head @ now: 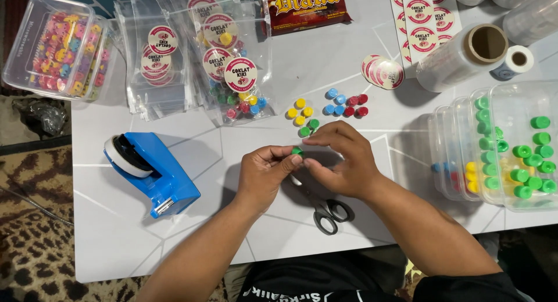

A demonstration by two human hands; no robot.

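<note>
Both hands meet over the white table [116, 244], just above the black-handled scissors [325, 209]. Left hand [264, 171] is curled, thumb and forefinger pinched on a small green piece [297, 151]. Right hand [343, 160] is closed down over the same piece, fingertips touching it from the other side. The piece is mostly hidden (its long axis and facing cannot be read).

Scissors: handles toward the person, blades away, under the hands.

Beyond the scissors, loose pieces: yellow [299, 111] ×4, green [309, 128] ×2, blue [335, 101] ×4, red [356, 105] ×4.

Left of the scissors: one blue tape dispenser [154, 174].
</note>
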